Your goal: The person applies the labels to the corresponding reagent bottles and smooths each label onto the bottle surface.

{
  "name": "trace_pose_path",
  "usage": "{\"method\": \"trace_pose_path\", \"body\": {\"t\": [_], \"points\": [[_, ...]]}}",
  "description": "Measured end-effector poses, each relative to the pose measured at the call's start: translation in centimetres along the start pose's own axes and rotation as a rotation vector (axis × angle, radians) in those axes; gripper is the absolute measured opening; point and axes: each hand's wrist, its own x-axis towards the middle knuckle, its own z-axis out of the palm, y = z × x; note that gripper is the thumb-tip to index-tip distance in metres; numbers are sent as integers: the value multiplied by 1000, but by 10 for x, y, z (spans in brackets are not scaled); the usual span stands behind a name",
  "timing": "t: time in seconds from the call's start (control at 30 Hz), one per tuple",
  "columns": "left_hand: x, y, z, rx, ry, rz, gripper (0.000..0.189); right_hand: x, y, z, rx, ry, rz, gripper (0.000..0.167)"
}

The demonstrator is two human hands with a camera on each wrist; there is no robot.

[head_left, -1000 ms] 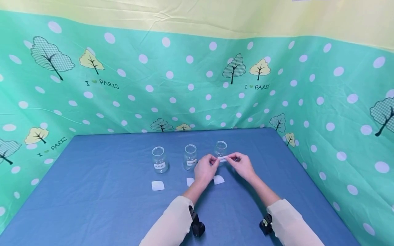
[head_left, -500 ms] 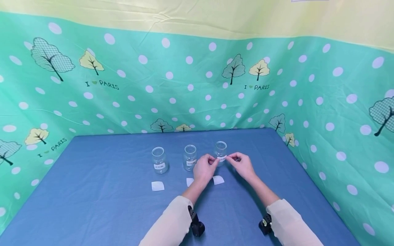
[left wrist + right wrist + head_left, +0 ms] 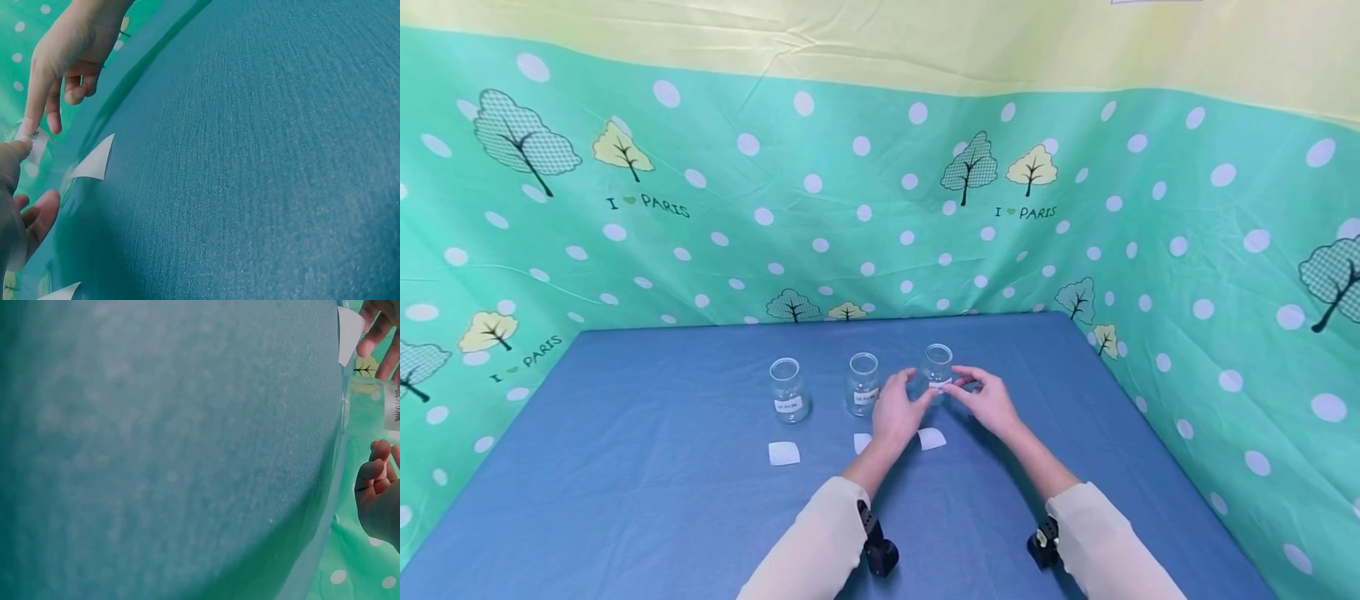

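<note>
An open glass jar [image 3: 937, 358] stands upright at the right end of a row, a white printed label [image 3: 939, 385] on its front. My left hand [image 3: 895, 414] comes in from the left, thumb pressing the label. From the other side my right hand [image 3: 996, 406] presses it with a straight thumb. Both sets of fingers spread beside the glass. In the left wrist view the two thumbs meet close together on the label [image 3: 39, 149]. The right wrist view shows part of the jar [image 3: 364, 409] between the hands, its label cut off by the frame edge.
Two more open glass jars, one in the middle [image 3: 863, 375] and one at left [image 3: 786, 385], carry similar labels. White paper pieces lie before the jars at left [image 3: 784, 453], middle [image 3: 861, 442] and right [image 3: 932, 438]. A patterned curtain [image 3: 865, 200] hangs behind the blue-covered table [image 3: 662, 500].
Both hands pinched the label's ends earlier. Now the fingers have spread to the jar's sides, and the thumbs have come closer together over the label on the glass.
</note>
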Motion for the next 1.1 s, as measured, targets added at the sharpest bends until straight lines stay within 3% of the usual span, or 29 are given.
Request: {"method": "trace_pose_path", "body": {"t": [0.43, 0.63, 0.73, 0.87, 1.1], "points": [[2, -3, -3, 12, -22, 17, 49, 7, 14, -4, 110, -18, -16, 43], [3, -3, -2, -10, -23, 21, 47, -3, -11, -11, 157, -54, 59, 38], [3, -4, -1, -13, -18, 25, 46, 1, -2, -11, 181, -58, 82, 38], [4, -5, 0, 1, -12, 33, 44, 7, 15, -9, 161, -66, 84, 39], [5, -7, 2, 13, -15, 25, 48, 8, 14, -6, 70, -136, 61, 55]]}}
